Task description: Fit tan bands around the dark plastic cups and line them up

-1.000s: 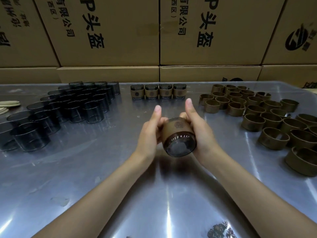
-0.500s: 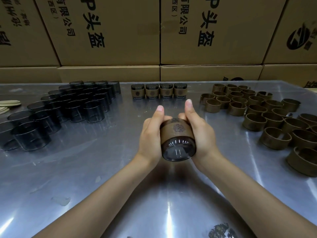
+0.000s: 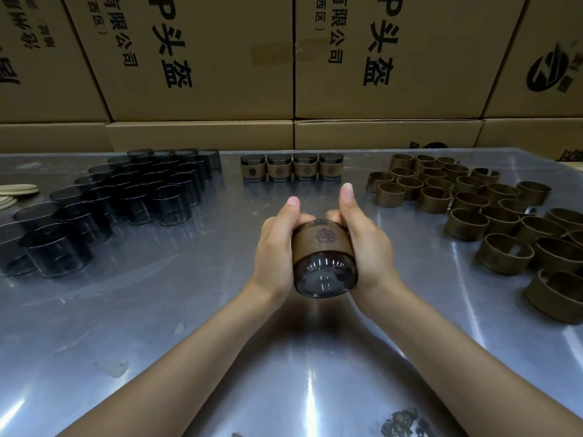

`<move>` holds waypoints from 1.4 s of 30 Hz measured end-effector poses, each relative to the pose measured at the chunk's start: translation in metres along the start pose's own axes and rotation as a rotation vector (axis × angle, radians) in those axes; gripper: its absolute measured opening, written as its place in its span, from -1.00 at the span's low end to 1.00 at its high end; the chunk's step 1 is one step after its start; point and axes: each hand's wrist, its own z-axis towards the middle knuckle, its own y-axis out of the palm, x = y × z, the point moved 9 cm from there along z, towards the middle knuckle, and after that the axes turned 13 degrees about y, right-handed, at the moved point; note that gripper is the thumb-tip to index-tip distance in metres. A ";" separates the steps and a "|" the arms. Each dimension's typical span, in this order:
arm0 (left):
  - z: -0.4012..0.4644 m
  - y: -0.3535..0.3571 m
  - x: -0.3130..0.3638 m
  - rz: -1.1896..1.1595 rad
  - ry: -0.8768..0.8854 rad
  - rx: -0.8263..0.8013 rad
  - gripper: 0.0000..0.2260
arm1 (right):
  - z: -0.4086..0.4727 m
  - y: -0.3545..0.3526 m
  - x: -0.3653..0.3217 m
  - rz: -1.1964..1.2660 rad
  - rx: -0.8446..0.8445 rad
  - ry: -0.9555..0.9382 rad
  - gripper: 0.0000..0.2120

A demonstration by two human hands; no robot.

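- Tan band sits round the dark cup held in mid-air over the steel table, centre of view.
- Cup lies tilted on its side, base toward the camera, mouth away; band covers the far part, dark plastic shows bare at the near end. Round printed mark on the band faces up.
- Left hand grips the cup's left side, fingers curled under, thumb up along the band.
- Right hand grips the right side the same way, thumb pointing up and away. Both hands clamped on the cup; fingertips behind it not visible.
- Row of four banded cups stands upright at the far edge of the table, side by side, touching or nearly so, directly beyond the hands.
- Bare cups cluster on the left, upright, packed close, running from far centre-left down to the left edge.
- Loose bands stand on end on the right, grouped close, spreading toward the right edge.
- Pale flat discs at the far left edge, partly cut off; cannot tell what they are.
- Cardboard boxes stacked behind the table, black printing on the fronts.
- Table surface is glossy with light streaks and a few smudges near the forearms.
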 end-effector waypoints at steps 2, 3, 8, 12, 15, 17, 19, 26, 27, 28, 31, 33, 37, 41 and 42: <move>0.001 0.000 0.000 0.014 0.012 -0.009 -0.44 | -0.002 0.001 -0.005 -0.005 -0.005 -0.041 -0.45; 0.002 -0.002 -0.002 0.021 0.011 -0.005 -0.44 | -0.003 0.002 -0.009 -0.035 -0.002 -0.076 -0.46; 0.010 0.002 0.007 0.093 0.135 -0.195 -0.49 | -0.007 0.003 -0.026 -0.248 0.036 -0.275 -0.37; 0.010 0.007 0.019 0.334 0.343 -0.409 -0.68 | -0.004 -0.011 -0.028 -0.409 0.183 -0.377 -0.38; 0.009 0.012 0.015 0.564 0.412 -0.518 -0.84 | 0.000 -0.021 -0.027 -0.508 0.295 -0.428 -0.41; 0.009 0.012 0.008 0.649 0.402 -0.549 -0.90 | 0.002 -0.024 -0.025 -0.566 0.329 -0.461 -0.47; 0.011 0.013 -0.002 0.757 0.423 -0.571 -0.88 | 0.005 -0.027 -0.023 -0.619 0.374 -0.470 -0.61; 0.079 0.047 -0.057 0.902 0.356 -0.628 -0.85 | 0.033 -0.051 0.004 -0.523 0.396 -0.146 -0.88; 0.093 0.057 -0.066 0.935 0.357 -0.650 -0.84 | 0.036 -0.050 0.008 -0.554 0.374 -0.107 -0.87; 0.108 0.067 -0.075 0.973 0.357 -0.670 -0.83 | 0.039 -0.049 0.012 -0.596 0.353 -0.082 -0.86; 0.147 0.096 -0.100 1.080 0.345 -0.721 -0.78 | 0.042 -0.046 0.018 -0.705 0.326 -0.049 -0.89; 0.169 0.112 -0.115 1.104 0.337 -0.728 -0.75 | 0.043 -0.047 0.017 -0.719 0.332 -0.051 -0.89; 0.205 0.132 -0.137 1.149 0.304 -0.700 -0.73 | 0.042 -0.045 0.017 -0.765 0.326 -0.024 -0.96; 0.229 0.139 -0.153 1.177 0.266 -0.698 -0.72 | 0.040 -0.046 0.017 -0.802 0.328 0.014 -0.93; 0.234 0.140 -0.156 1.182 0.263 -0.694 -0.73 | 0.040 -0.046 0.017 -0.807 0.332 0.022 -0.92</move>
